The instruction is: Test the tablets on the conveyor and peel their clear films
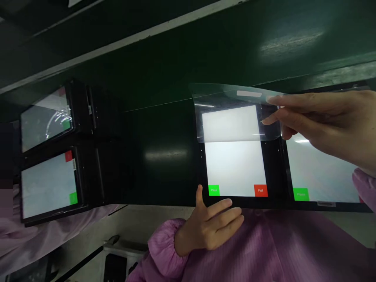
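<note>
A tablet [235, 168] with a lit white screen lies in front of me, showing a green "Pass" box at its lower left and a red "Fail" box at its lower right. Over its upper half hangs a clear, curved sheet of film [226, 100] with a small white label. My right hand [326, 119] pinches the film's right edge between thumb and fingers. Below the tablet's lower edge is my left hand [213, 225], its fingers stretched out and the thumb pointing up. Whether the left hand touches the tablet's edge, I cannot tell.
Another lit tablet [320, 174] lies at the right, partly behind my right forearm. On the left, two tablets [48, 184] with lit screens sit on dark stacks. The dark green work surface [164, 129] has a pale rail [173, 23] behind it. Someone's pink garment [58, 231] shows at lower left.
</note>
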Tool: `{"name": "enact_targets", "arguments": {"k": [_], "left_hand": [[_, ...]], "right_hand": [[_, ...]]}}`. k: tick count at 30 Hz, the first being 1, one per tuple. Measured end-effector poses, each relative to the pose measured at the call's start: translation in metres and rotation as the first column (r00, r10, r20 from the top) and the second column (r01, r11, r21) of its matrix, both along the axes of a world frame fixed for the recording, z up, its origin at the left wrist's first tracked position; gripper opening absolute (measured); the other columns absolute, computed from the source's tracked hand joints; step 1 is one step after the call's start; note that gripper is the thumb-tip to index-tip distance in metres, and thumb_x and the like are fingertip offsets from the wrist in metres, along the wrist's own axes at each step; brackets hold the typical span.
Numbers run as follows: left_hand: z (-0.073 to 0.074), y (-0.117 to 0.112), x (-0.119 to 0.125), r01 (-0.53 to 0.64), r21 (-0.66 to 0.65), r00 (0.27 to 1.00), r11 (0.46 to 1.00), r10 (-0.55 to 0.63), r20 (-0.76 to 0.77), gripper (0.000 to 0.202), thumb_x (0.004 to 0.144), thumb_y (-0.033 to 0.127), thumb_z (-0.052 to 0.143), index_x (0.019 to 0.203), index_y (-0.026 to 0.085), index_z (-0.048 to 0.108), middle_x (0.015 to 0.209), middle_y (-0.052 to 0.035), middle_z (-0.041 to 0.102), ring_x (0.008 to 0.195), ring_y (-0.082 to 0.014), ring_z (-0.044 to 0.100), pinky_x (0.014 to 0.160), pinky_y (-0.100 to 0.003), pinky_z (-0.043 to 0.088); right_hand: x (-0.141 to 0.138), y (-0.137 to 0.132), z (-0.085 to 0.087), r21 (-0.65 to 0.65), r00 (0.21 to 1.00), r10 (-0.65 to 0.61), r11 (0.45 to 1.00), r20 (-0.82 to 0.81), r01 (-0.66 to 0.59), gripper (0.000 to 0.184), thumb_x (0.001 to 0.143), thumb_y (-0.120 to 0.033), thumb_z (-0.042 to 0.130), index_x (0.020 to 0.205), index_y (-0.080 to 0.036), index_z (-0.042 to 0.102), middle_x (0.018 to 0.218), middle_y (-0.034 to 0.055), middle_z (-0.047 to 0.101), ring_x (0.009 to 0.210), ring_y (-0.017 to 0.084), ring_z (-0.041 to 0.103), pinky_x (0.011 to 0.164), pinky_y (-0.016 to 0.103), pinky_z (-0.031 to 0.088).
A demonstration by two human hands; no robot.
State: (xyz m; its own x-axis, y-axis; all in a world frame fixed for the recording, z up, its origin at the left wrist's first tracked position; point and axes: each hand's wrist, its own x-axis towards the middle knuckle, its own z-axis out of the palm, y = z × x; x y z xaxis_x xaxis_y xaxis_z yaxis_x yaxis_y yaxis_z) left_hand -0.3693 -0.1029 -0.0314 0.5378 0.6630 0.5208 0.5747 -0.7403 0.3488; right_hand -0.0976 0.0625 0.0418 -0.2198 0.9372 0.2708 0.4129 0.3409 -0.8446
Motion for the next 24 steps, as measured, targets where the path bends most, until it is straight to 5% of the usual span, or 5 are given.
{"name": "enact_targets", "arguments": {"k": [5, 10, 14, 19, 24], "left_hand": [[0.002, 0.000, -0.004, -0.260, -0.084, 0.966, 0.962, 0.259, -0.025, 0.015, 0.092, 0.033, 0.079, 0.106, 0.029, 0.078, 0.086, 0.0025, 0.071, 0.094, -0.0176, 0.067, 0.134, -0.055, 0.020], [0.008, 0.023, 0.015, -0.293, -0.012, 0.937, 0.956, 0.285, -0.200, 0.054, 0.093, 0.064, 0.068, 0.131, 0.026, 0.073, 0.109, -0.0066, 0.073, 0.111, -0.0260, 0.061, 0.133, -0.059, -0.004], [0.009, 0.032, 0.026, -0.237, 0.013, 0.952, 0.971, 0.235, -0.197, 0.040, 0.092, 0.056, 0.074, 0.119, 0.027, 0.078, 0.105, -0.0026, 0.076, 0.109, -0.0249, 0.061, 0.132, -0.058, -0.010], [-0.001, 0.015, 0.030, -0.234, 0.050, 0.972, 0.971, 0.235, -0.015, 0.001, 0.091, 0.029, 0.080, 0.092, 0.030, 0.079, 0.074, 0.0064, 0.069, 0.089, -0.0171, 0.066, 0.134, -0.056, 0.002], [-0.005, -0.005, 0.020, -0.307, 0.041, 0.939, 0.951, 0.296, 0.175, 0.007, 0.092, 0.023, 0.079, 0.090, 0.030, 0.079, 0.065, 0.0081, 0.056, 0.080, -0.0123, 0.061, 0.131, -0.049, 0.023]], "right_hand": [[0.000, -0.001, -0.007, 0.041, 0.998, -0.025, 0.999, -0.058, 0.028, 0.022, 0.094, -0.029, 0.079, 0.114, -0.038, 0.080, 0.093, -0.0017, 0.079, 0.068, 0.015, 0.074, 0.055, 0.026, 0.065], [-0.006, -0.003, 0.001, -0.025, 1.000, 0.006, 1.000, 0.013, -0.006, 0.030, 0.096, -0.023, 0.076, 0.118, -0.042, 0.078, 0.099, -0.0035, 0.079, 0.066, 0.011, 0.073, 0.055, 0.024, 0.064], [-0.003, -0.007, 0.003, 0.020, 0.999, 0.018, 1.000, 0.033, -0.018, 0.034, 0.094, -0.020, 0.076, 0.119, -0.044, 0.078, 0.101, -0.0045, 0.079, 0.061, 0.011, 0.071, 0.053, 0.025, 0.064], [0.002, -0.009, -0.002, 0.049, 0.999, 0.005, 0.999, 0.037, -0.007, 0.032, 0.095, -0.023, 0.077, 0.120, -0.044, 0.077, 0.097, -0.0038, 0.079, 0.059, 0.011, 0.069, 0.058, 0.027, 0.066], [0.001, -0.013, -0.002, 0.083, 0.994, 0.010, 0.996, 0.108, -0.019, 0.026, 0.100, -0.034, 0.072, 0.125, -0.043, 0.075, 0.091, -0.0061, 0.079, 0.059, 0.010, 0.069, 0.063, 0.026, 0.066]]}}
